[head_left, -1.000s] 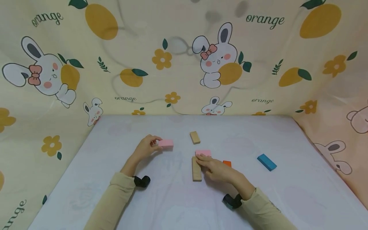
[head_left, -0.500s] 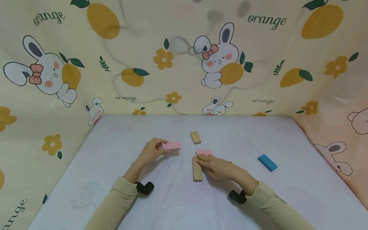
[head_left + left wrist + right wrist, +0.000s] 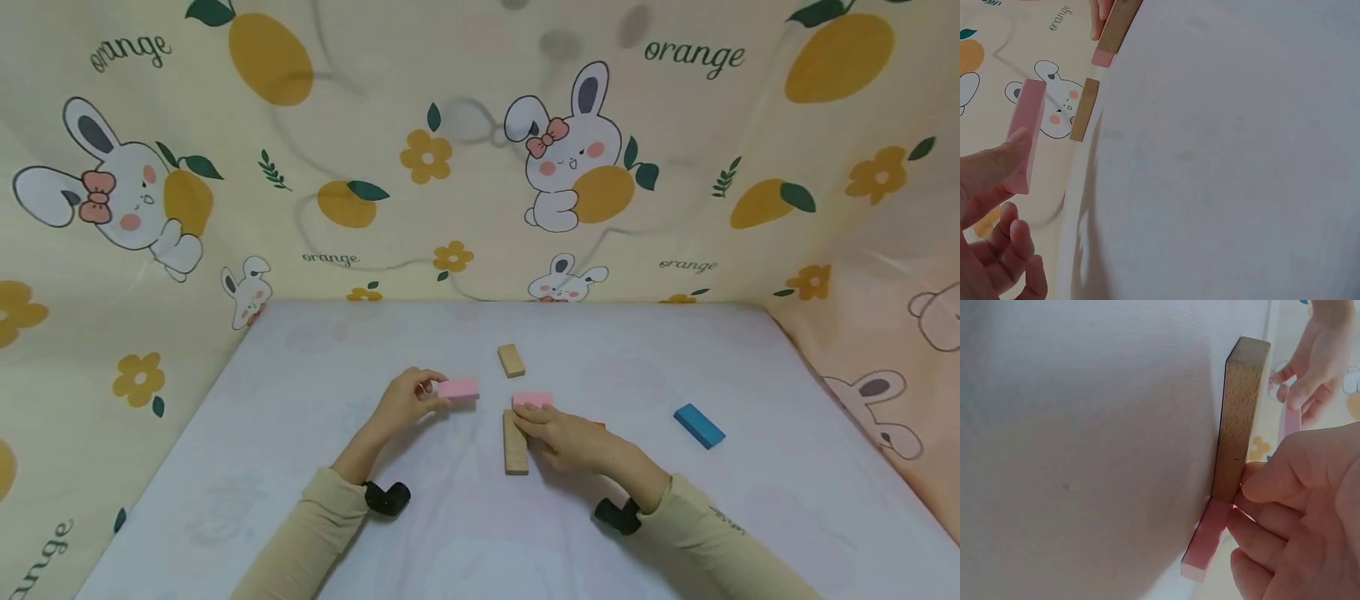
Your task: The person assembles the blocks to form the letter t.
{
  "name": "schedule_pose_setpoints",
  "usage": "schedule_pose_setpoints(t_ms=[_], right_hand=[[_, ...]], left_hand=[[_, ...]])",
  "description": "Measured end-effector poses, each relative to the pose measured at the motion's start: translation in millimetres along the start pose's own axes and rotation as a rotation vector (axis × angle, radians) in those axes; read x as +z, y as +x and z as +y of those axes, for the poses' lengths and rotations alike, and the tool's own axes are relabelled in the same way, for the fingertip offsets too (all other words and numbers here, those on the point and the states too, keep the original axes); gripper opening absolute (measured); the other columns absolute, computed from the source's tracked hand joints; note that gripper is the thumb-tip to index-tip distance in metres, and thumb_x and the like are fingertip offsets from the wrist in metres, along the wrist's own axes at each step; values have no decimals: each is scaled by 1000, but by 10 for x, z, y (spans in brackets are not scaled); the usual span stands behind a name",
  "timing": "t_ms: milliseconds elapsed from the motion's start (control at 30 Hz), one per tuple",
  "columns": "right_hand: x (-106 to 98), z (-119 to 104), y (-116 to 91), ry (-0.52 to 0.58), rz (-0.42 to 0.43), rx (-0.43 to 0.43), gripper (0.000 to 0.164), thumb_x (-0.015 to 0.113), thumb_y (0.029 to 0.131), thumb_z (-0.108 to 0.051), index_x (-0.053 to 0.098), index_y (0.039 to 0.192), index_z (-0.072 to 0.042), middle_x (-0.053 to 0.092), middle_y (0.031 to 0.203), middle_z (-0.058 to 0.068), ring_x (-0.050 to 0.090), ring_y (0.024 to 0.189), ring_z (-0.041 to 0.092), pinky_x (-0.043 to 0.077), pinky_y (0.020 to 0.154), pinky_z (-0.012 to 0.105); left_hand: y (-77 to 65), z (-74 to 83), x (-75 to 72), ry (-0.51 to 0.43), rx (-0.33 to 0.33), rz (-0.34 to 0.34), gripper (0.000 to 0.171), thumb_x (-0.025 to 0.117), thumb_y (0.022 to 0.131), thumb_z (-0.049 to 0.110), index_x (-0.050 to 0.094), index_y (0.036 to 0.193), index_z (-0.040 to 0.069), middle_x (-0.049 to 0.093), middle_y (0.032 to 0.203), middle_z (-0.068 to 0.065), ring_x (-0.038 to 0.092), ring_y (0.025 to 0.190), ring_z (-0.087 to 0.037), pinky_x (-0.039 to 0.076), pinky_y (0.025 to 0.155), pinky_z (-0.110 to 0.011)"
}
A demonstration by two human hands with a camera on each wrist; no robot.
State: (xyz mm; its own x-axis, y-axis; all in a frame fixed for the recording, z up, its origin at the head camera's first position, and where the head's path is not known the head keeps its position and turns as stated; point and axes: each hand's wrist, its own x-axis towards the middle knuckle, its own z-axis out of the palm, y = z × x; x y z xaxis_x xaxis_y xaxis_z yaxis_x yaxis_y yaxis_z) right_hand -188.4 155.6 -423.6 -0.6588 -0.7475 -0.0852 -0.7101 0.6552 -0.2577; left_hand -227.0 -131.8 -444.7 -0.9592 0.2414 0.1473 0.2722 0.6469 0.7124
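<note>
In the head view my left hand (image 3: 405, 404) pinches a pink block (image 3: 458, 389) by one end, holding it out over the white table. The left wrist view shows the thumb on the face of that pink block (image 3: 1025, 125), with the other fingers loosely bent. My right hand (image 3: 566, 437) rests its fingertips where a long wooden block (image 3: 515, 446) meets a second pink block (image 3: 532, 400). Those two lie end to side, touching, as the right wrist view shows with the wooden block (image 3: 1238, 419) and pink block (image 3: 1207, 540).
A shorter-looking wooden block (image 3: 512, 360) lies behind the joined pair. Off to the right is a blue block (image 3: 699, 426). An orange block (image 3: 599, 425) peeks out behind my right hand, mostly hidden. A patterned cloth (image 3: 465, 192) hangs at the table's back.
My left hand has carried its pink block rightward and a little nearer, toward the joined blocks. The right hand stays on them, its wrist shifted slightly, covering more of the orange block.
</note>
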Motion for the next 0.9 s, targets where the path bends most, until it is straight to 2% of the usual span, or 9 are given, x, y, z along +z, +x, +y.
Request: schedule_pose_setpoints(t_ms=[133,500,900], right_hand=[[15,-4,2,-33,25,-25,51,53,86,6,48,138,5,46,147,22,46,136,38,42,108,51],[13,-2,15,-40,30,-34,50,53,87,5,50,136,6,47,146,23,47,135,39,44,107,50],[-9,-9,3,2,1,14,51,52,88,4,48,138,4,43,150,22,43,138,39,44,106,50]], left_hand=[[6,17,29,-10,-14,11,33,80,77,17,71,107,4,54,82,-8,47,73,-13,36,66,-19],[24,113,57,-22,-25,12,33,79,78,16,71,108,4,55,82,-9,47,73,-14,36,66,-19],[54,120,129,-49,-8,6,33,80,77,16,71,106,4,55,82,-8,47,72,-14,36,65,-19]])
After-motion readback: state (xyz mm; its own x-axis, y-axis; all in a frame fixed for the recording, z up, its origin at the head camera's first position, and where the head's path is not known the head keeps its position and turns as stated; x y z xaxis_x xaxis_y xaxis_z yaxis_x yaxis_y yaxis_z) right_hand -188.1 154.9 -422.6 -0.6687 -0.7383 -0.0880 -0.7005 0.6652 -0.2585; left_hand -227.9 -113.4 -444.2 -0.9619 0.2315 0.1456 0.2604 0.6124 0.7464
